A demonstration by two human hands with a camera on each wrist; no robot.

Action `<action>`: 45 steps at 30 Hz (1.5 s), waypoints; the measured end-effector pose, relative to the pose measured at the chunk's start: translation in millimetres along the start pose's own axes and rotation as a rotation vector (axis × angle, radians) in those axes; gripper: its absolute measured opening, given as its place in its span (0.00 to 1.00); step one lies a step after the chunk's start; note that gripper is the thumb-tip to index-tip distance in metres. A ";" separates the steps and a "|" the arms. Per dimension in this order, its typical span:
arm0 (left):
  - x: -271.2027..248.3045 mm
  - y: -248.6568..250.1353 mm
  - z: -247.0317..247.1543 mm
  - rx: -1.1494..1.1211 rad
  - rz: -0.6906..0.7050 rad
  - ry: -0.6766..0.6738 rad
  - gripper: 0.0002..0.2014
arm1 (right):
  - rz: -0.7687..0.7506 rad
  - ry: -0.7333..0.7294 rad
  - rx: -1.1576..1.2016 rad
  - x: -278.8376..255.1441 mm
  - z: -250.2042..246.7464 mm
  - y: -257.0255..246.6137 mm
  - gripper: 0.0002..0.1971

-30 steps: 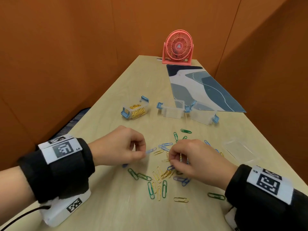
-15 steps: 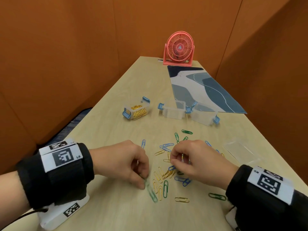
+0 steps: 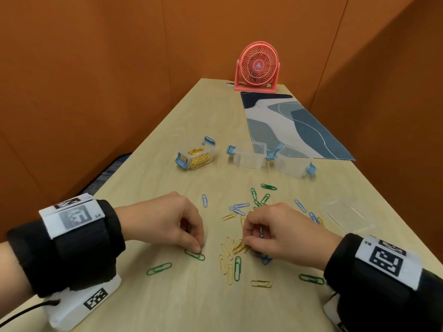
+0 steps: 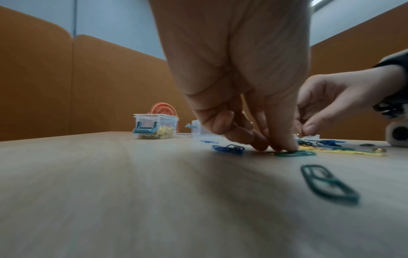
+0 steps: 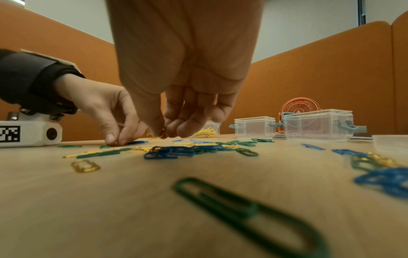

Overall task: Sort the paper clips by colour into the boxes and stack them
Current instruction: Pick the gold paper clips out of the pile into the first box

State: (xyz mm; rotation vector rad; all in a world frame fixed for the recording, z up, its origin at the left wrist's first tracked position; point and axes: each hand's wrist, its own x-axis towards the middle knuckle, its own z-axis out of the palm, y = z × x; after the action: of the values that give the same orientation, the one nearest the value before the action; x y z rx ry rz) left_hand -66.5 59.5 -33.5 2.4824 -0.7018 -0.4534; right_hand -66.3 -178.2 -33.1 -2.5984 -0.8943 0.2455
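Observation:
Green, blue and gold paper clips (image 3: pixel 236 236) lie scattered on the wooden table (image 3: pixel 167 188). My left hand (image 3: pixel 198 248) is down on the table, thumb and forefinger pinching the end of a green clip (image 3: pixel 196 255); the left wrist view shows the left hand (image 4: pixel 273 147) at that green clip (image 4: pixel 295 153). My right hand (image 3: pixel 245 242) pinches a small bunch of gold clips (image 3: pixel 239 247) just above the pile, seen in the right wrist view as the right hand (image 5: pixel 162 135). Behind stand a clear box with gold clips (image 3: pixel 195 158) and two empty boxes (image 3: pixel 250 157) (image 3: pixel 293 166).
A clear lid (image 3: pixel 345 215) lies right of the pile. A loose green clip (image 3: pixel 159 268) lies near my left wrist, another (image 3: pixel 311 279) by my right wrist. A patterned mat (image 3: pixel 287 125) and a pink fan (image 3: pixel 257 65) sit at the far end; orange walls close in both sides.
My left hand let go of a blue clip, came nearer, slid one green clip aside to the left, and now pinches another. My right hand has stayed put with its gold clips.

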 end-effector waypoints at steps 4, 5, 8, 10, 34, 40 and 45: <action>8.3 6.5 1.0 0.092 -0.003 0.056 0.05 | 0.003 -0.027 0.004 -0.2 0.2 -0.1 0.05; 6.6 10.6 0.8 0.096 0.018 0.083 0.07 | 0.002 -0.028 0.003 -0.4 0.4 -0.1 0.06; -9.6 27.2 5.2 -0.035 0.112 0.057 0.13 | -0.008 -0.002 0.035 -1.8 -0.2 -0.7 0.07; -22.8 39.6 14.1 -0.077 0.132 -0.099 0.17 | -0.026 -0.011 0.078 -3.0 -1.5 -2.7 0.10; -27.7 -6.4 -16.2 0.035 -0.072 -0.197 0.12 | -0.161 -0.221 0.083 -4.3 -1.8 -8.8 0.07; 0.8 6.4 -12.8 0.147 0.011 0.035 0.15 | -0.110 -0.144 0.068 -4.6 -3.6 -8.4 0.11; 19.2 7.5 -4.4 0.193 -0.033 -0.007 0.07 | -0.089 -0.140 0.064 -4.8 -3.6 -6.9 0.15</action>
State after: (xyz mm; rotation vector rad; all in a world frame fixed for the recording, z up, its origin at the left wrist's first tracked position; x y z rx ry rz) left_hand -51.9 44.9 -29.1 2.6770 -0.7392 -0.4241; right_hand -72.8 -177.2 -26.8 -2.5003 -1.0296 0.4288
